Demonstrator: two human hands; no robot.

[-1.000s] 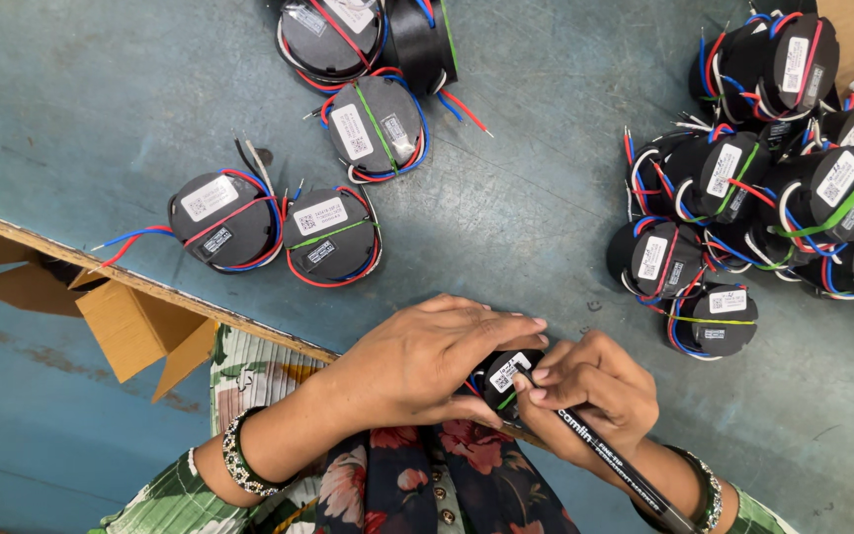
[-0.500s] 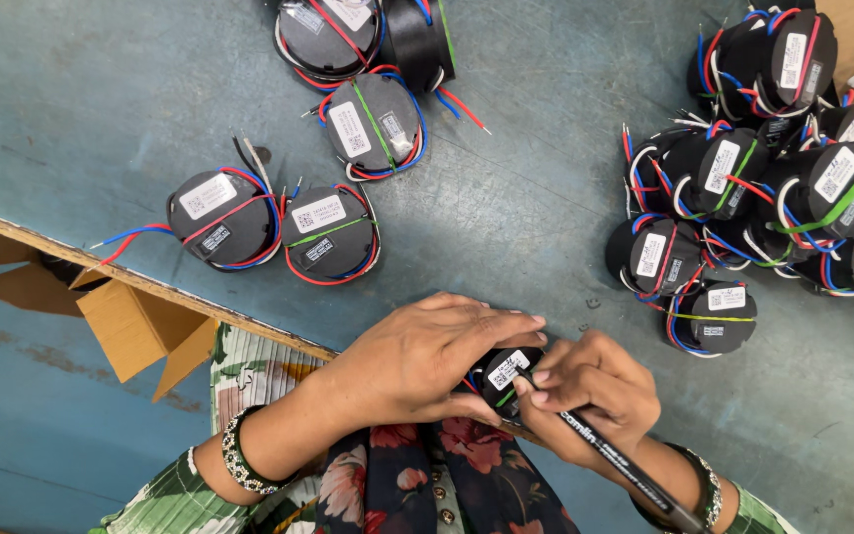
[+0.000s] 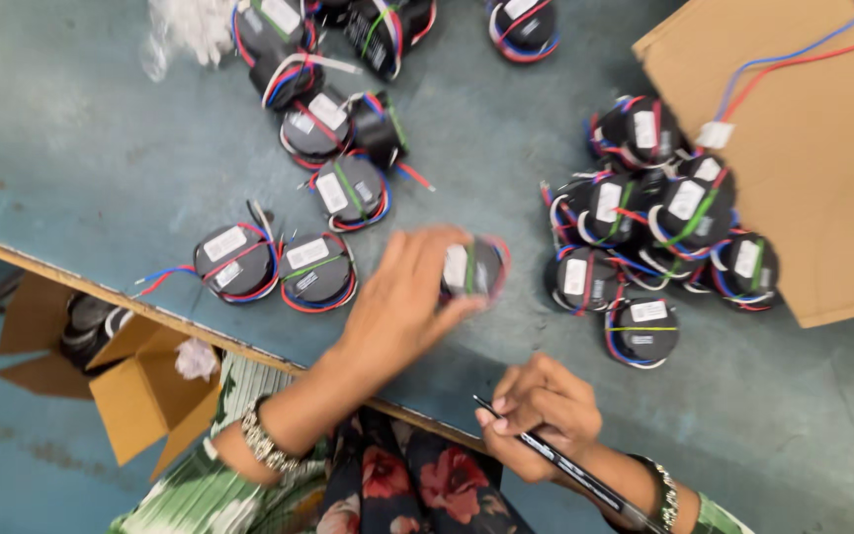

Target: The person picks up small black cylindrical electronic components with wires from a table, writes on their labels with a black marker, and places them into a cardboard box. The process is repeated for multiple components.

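My left hand (image 3: 402, 302) stretches out over the grey-blue table (image 3: 101, 148) and grips a round black coil (image 3: 474, 269) with a white label and coloured wires; hand and coil are blurred by motion. The coil sits between a pair of coils (image 3: 274, 265) on the left and a cluster of several coils (image 3: 649, 232) on the right. My right hand (image 3: 538, 413) rests near the table's front edge, fingers closed around a black marker pen (image 3: 585, 477) that points down to the right.
More coils (image 3: 333, 129) trail toward the table's far side. A cardboard sheet (image 3: 803, 168) with red and blue wires lies at the right. An open cardboard box (image 3: 130, 381) stands on the floor at the left, below the table edge.
My left hand has lifted away from the right hand and carried the coil outward onto the table. The right hand kept the pen. The camera view has shifted.
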